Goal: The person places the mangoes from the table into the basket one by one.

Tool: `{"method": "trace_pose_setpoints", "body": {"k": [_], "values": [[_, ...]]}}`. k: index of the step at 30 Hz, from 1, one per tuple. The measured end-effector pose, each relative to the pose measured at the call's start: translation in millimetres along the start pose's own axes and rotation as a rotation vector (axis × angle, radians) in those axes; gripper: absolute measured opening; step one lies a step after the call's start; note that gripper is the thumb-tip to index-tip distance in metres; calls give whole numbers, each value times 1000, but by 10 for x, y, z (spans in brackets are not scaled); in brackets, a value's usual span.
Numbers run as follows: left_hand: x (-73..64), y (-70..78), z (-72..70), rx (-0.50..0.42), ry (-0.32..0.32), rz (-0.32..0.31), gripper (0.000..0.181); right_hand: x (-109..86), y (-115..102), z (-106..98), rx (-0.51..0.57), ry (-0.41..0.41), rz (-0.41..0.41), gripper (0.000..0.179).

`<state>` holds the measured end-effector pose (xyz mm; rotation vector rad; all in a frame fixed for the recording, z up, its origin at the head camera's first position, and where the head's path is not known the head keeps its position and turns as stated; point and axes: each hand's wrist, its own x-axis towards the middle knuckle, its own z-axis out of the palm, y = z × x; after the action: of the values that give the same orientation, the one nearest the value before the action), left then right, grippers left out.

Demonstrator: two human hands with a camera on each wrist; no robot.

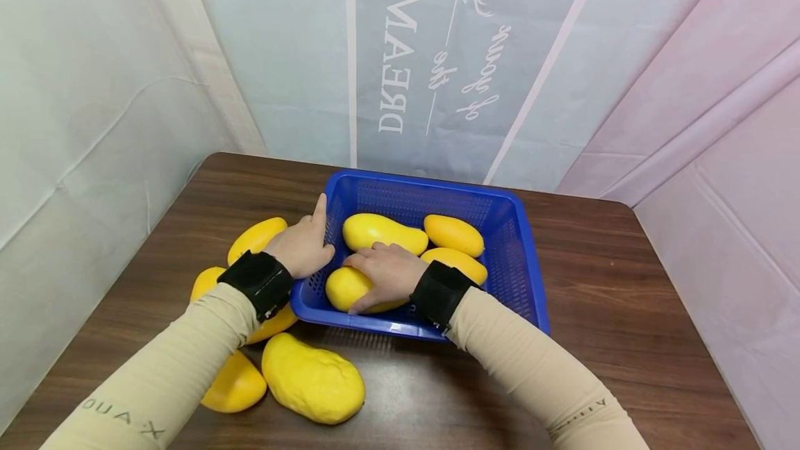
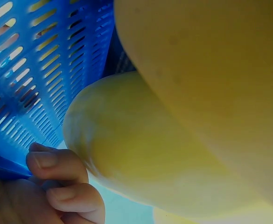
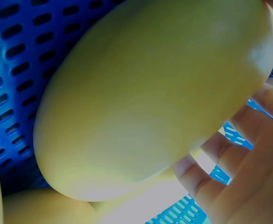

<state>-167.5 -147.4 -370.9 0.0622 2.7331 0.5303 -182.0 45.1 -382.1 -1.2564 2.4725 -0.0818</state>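
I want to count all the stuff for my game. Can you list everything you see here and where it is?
Yellow oval mangoes in basket: four, yellow, inside the basket.
Yellow oval mangoes on table: four, yellow, left of and in front of the basket.
Blue slotted plastic basket: one, blue, middle of table.
Brown wooden table: one, dark brown, under everything.
White printed curtain: one, pale, behind the table.
Hands: left hand holds the basket's rim; right hand grips the near mango inside.

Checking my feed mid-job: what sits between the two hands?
In the head view, only the blue plastic basket's left wall separates the left hand from the right hand, which holds a yellow mango.
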Motion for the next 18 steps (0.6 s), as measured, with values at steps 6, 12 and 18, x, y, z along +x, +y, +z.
{"method": "trace_pose_setpoints", "body": {"k": [6,12,18], "values": [[2,-1,-13,0,-4,0,92,-2,19,-18,24,-17,2,83],[23,-1,-15,6,-4,8,92,-20,54,-56,69,-12,-5,77],[16,-12,-4,5,2,-2,92,-74,82,-123,116,0,-31,75]]}}
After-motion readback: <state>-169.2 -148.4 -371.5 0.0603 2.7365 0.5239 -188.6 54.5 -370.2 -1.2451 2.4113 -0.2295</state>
